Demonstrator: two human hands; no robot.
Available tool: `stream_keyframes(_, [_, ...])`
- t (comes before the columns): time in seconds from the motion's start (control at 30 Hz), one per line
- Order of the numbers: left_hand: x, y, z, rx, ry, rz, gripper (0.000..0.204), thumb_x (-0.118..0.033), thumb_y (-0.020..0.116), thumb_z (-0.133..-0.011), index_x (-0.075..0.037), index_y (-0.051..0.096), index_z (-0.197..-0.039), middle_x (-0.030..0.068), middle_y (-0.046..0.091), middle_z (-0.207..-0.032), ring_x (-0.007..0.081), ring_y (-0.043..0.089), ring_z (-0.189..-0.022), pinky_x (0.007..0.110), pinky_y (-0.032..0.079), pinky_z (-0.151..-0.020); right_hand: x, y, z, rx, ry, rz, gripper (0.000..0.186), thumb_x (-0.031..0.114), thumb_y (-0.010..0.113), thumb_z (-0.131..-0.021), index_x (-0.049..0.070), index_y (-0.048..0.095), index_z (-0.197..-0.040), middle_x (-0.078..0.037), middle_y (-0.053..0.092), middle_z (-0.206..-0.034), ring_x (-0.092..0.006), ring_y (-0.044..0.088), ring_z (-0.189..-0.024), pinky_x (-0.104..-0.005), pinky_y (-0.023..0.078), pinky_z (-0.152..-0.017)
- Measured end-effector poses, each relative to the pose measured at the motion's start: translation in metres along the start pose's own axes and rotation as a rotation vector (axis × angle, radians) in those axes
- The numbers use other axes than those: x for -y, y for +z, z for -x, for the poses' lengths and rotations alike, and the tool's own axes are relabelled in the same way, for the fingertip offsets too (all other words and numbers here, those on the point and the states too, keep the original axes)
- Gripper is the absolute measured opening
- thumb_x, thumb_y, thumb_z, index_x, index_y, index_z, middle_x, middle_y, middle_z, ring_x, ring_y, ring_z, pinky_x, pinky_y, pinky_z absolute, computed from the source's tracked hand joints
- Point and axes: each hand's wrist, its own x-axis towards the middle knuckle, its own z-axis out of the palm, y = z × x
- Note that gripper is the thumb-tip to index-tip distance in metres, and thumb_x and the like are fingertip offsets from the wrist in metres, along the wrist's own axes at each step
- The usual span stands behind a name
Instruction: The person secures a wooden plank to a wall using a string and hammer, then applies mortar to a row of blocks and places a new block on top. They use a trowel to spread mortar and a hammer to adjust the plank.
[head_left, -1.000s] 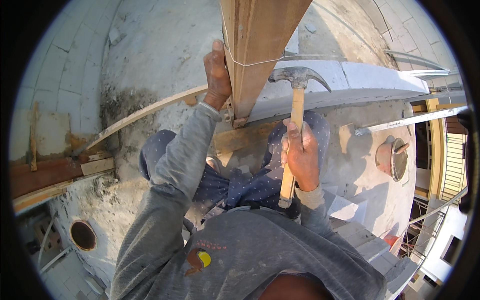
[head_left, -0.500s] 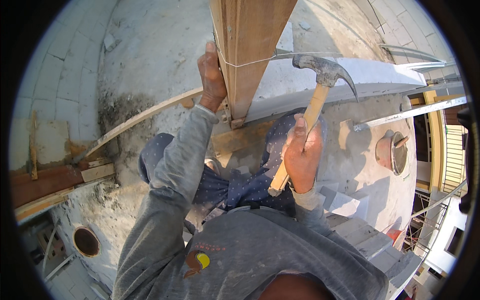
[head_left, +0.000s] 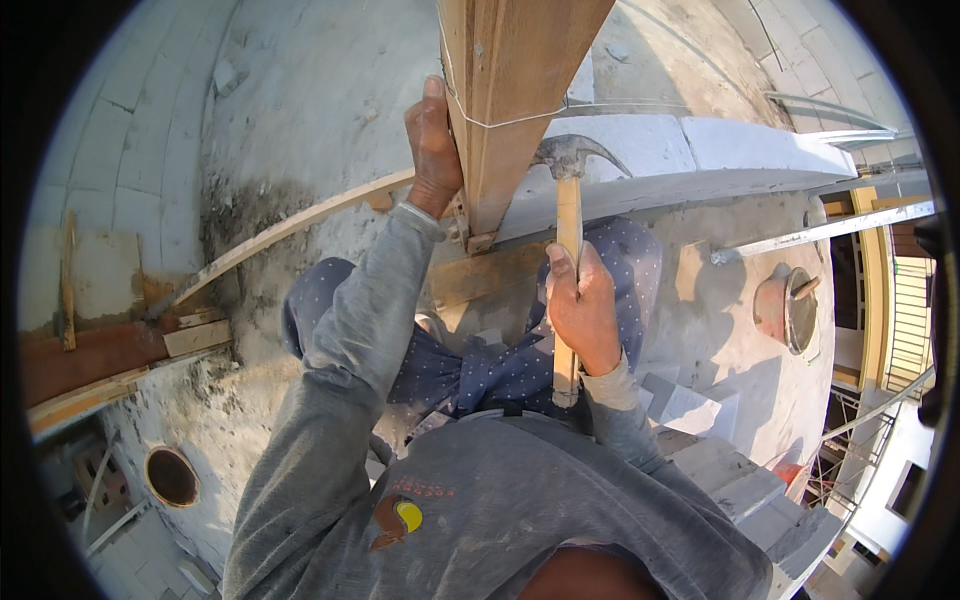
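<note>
A wooden post (head_left: 515, 90) rises in front of me, with a white string (head_left: 500, 124) drawn around it. My left hand (head_left: 435, 150) is wrapped round the left edge of the post, thumb pointing up. In my right hand (head_left: 583, 305) is a claw hammer (head_left: 568, 220), gripped midway along its wooden handle. The hammer's head is up beside the right face of the post, its claw curving to the right; whether it touches the wood I cannot tell. A low row of white blocks (head_left: 640, 160) runs to the right behind the hammer.
A long thin wooden strip (head_left: 290, 228) slants from the post toward the left. On the right stand a bucket (head_left: 785, 310) with a tool in it and a metal bar (head_left: 830, 228). Loose white blocks (head_left: 690, 405) lie beside my right arm. A round hole (head_left: 172, 478) is at lower left.
My right hand has swung the hammer left, bringing its head down and close to the post, handle now nearly upright. The left hand keeps its hold on the post.
</note>
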Motion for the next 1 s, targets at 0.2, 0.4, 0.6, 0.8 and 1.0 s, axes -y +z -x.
stream_keyframes(0.2, [-0.005,0.0,0.001,-0.031,0.066,-0.238,0.066,-0.059,0.038,-0.105,-0.003,0.06,-0.077,0.0043,0.062,-0.069,0.0109,0.056,-0.065,0.03,0.044,-0.056,0.0,-0.003,0.01,-0.078,0.125,-0.047,0.03,0.022,0.056,-0.103,-0.005,0.05,-0.089,-0.022,0.054,-0.062,-0.0397,0.056,-0.052,-0.0436,0.043,-0.052])
stream_keyframes(0.4, [0.001,0.001,0.0,-0.002,-0.062,-0.039,0.066,-0.06,0.036,-0.105,-0.003,0.059,-0.08,0.0053,0.064,-0.071,0.011,0.057,-0.065,0.03,0.045,-0.056,-0.007,-0.002,0.008,0.062,0.189,-0.199,0.034,0.03,0.053,-0.106,-0.003,0.054,-0.097,-0.005,0.05,-0.061,-0.0146,0.049,-0.05,-0.0321,0.04,-0.048])
stream_keyframes(0.6, [0.038,-0.007,0.001,0.07,-0.217,0.308,0.067,-0.061,0.034,-0.105,0.001,0.059,-0.103,0.011,0.066,-0.083,0.0168,0.061,-0.073,0.032,0.05,-0.063,0.012,-0.031,0.01,-0.055,0.34,-0.418,0.039,0.035,0.052,-0.107,0.0,0.052,-0.092,-0.004,0.052,-0.062,-0.01,0.049,-0.052,-0.0297,0.04,-0.048])
stream_keyframes(0.8, [0.059,-0.03,0.008,0.332,-0.19,0.084,0.091,-0.075,0.034,-0.095,-0.006,0.031,-0.155,0.026,0.048,-0.147,0.0345,0.05,-0.136,0.045,0.052,-0.105,0.003,-0.045,0.01,0.058,0.404,-0.596,0.038,0.037,0.053,-0.107,-0.001,0.056,-0.109,0.001,0.048,-0.063,-0.0067,0.046,-0.046,-0.0245,0.04,-0.043])
stream_keyframes(1.0, [0.025,-0.043,0.031,0.054,-0.075,-0.098,0.045,-0.032,0.05,-0.104,0.003,0.053,-0.133,0.0164,0.062,-0.126,0.0269,0.062,-0.113,0.038,0.051,-0.096,-0.019,-0.057,0.011,0.114,0.437,-0.584,0.037,0.033,0.059,-0.103,-0.003,0.057,-0.101,-0.004,0.054,-0.067,-0.0092,0.049,-0.057,-0.0299,0.043,-0.052])
